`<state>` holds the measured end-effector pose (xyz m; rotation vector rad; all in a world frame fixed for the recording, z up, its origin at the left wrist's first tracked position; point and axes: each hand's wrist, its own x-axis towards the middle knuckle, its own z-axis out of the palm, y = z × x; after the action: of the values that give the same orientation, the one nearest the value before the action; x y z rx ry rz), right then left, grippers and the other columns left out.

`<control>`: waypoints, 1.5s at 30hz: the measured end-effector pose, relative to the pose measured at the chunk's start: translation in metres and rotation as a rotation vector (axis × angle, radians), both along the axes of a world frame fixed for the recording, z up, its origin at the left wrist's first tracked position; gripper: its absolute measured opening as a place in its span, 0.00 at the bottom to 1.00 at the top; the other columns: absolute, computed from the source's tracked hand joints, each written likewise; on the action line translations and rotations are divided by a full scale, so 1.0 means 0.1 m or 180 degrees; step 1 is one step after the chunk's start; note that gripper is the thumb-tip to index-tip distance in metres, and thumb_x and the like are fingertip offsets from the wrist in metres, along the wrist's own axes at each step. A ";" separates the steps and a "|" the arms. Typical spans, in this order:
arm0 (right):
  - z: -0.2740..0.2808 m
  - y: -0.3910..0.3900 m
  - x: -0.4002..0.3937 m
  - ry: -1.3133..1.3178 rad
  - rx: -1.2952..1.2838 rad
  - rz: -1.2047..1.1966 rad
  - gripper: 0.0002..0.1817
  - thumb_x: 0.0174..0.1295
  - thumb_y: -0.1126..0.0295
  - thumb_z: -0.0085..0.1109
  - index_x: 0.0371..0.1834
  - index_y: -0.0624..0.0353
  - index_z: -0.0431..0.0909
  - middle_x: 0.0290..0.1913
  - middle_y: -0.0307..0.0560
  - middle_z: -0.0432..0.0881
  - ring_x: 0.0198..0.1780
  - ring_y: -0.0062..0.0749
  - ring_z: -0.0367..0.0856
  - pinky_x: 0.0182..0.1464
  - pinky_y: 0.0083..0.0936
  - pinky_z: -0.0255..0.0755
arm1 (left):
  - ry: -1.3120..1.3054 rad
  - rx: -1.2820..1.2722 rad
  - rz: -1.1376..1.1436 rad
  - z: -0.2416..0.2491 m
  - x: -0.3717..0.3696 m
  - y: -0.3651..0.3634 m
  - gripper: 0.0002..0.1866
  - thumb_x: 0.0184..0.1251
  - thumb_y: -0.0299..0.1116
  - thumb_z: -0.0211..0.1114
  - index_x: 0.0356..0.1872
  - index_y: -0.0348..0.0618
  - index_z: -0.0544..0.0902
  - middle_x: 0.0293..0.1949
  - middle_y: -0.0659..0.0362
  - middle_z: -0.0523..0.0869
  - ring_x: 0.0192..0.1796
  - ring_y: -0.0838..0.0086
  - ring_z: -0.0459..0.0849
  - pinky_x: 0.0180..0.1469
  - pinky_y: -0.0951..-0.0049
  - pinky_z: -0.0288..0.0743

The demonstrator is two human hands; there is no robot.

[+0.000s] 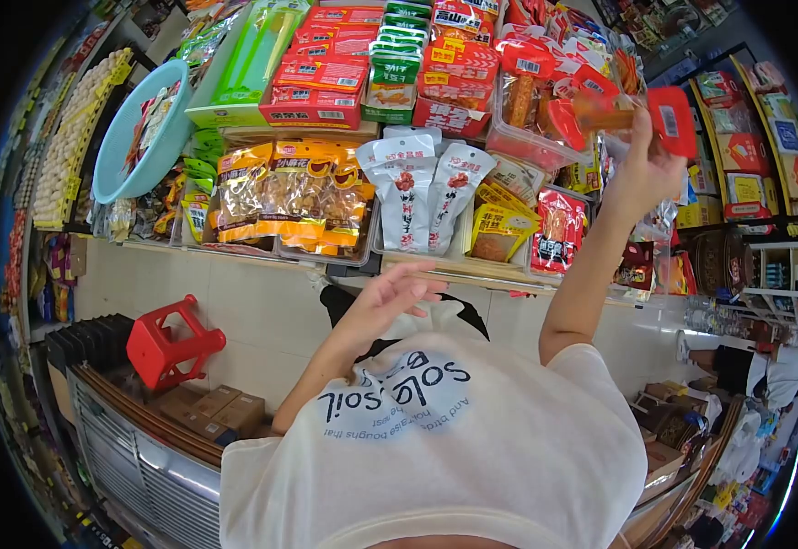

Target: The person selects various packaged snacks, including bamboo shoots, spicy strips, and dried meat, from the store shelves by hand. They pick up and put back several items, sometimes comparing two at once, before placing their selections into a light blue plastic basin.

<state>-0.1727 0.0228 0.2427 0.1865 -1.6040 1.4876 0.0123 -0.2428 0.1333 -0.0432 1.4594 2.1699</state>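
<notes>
At the upper right, my right hand (648, 169) is closed on a snack packet (669, 121) with a red end and a clear part showing something orange-brown. Motion smears part of this packet. Just left of it stands a clear plastic tub (529, 142) of similar red-topped packets. My left hand (403, 293) hovers in front of the shelf edge, fingers stretched out, with nothing in it. Nearest to it are white hanging pouches (408, 197) with red print. Below my right arm sits a red snack bag (559, 229).
Orange snack bags (294, 197), red boxes (321, 78) and green packs (394, 73) fill the display. A light-blue basin (143, 137) stands at the left. On the floor are a red stool (172, 343) and cardboard boxes (225, 412). More stocked shelves (751, 137) line the right.
</notes>
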 end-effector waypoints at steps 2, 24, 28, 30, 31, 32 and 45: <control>-0.15 0.23 -0.27 -0.0410 0.0600 0.0125 0.23 0.59 0.71 0.69 0.55 0.68 0.75 0.45 0.49 0.84 0.44 0.27 0.82 0.47 0.23 0.77 | -0.0009 -0.0010 -0.0121 -0.02 0.03 -0.01 0.23 0.74 0.41 0.57 0.65 0.43 0.70 0.55 0.53 0.83 0.56 0.71 0.81 0.54 0.70 0.75; -0.40 0.26 -0.48 -0.1639 0.2348 -0.0002 0.14 0.55 0.67 0.68 0.46 0.54 0.83 0.45 0.48 0.83 0.54 0.47 0.77 0.58 0.36 0.68 | -0.0107 -0.0154 0.0019 -0.14 0.16 -0.12 0.22 0.74 0.42 0.56 0.64 0.44 0.71 0.54 0.51 0.83 0.55 0.71 0.81 0.55 0.70 0.74; -0.31 0.10 -0.39 -0.0721 0.3166 -0.1000 0.17 0.56 0.67 0.67 0.50 0.54 0.81 0.53 0.52 0.81 0.56 0.48 0.77 0.58 0.39 0.69 | -0.0086 -0.0124 0.0021 -0.13 0.15 -0.11 0.22 0.74 0.42 0.57 0.64 0.44 0.71 0.54 0.52 0.83 0.55 0.72 0.81 0.55 0.70 0.74; -0.31 0.01 -0.33 -0.0235 0.3035 -0.1426 0.18 0.57 0.66 0.67 0.51 0.55 0.80 0.56 0.54 0.79 0.57 0.48 0.76 0.59 0.40 0.68 | -0.0076 -0.0148 0.0094 -0.16 0.15 -0.12 0.22 0.74 0.42 0.57 0.64 0.44 0.72 0.54 0.53 0.83 0.54 0.72 0.81 0.55 0.71 0.74; -0.39 0.09 -0.36 -0.0509 0.3363 -0.1169 0.19 0.58 0.66 0.66 0.53 0.56 0.79 0.57 0.56 0.78 0.59 0.49 0.75 0.61 0.40 0.67 | -0.0123 -0.0146 0.0038 -0.21 0.16 -0.12 0.22 0.74 0.42 0.56 0.64 0.44 0.71 0.53 0.55 0.83 0.54 0.74 0.81 0.55 0.72 0.73; -0.46 0.13 -0.39 -0.0759 0.3684 -0.0885 0.20 0.59 0.66 0.65 0.54 0.58 0.78 0.58 0.57 0.77 0.60 0.49 0.74 0.63 0.40 0.66 | -0.0170 -0.0157 0.0008 -0.22 0.17 -0.13 0.22 0.74 0.42 0.56 0.64 0.45 0.71 0.53 0.56 0.83 0.54 0.76 0.80 0.55 0.74 0.72; -0.52 -0.40 0.19 -0.0344 0.2131 -0.0840 0.15 0.64 0.72 0.62 0.53 0.63 0.79 0.62 0.57 0.74 0.63 0.48 0.73 0.62 0.39 0.68 | -0.0279 -0.0177 0.0158 -0.26 0.13 -0.25 0.20 0.76 0.43 0.54 0.64 0.49 0.72 0.55 0.59 0.83 0.55 0.75 0.80 0.54 0.71 0.73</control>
<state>-0.1534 -0.0176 0.1904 0.2580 -2.0799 0.7334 0.0254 -0.2673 0.1077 -0.1937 1.4831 2.1383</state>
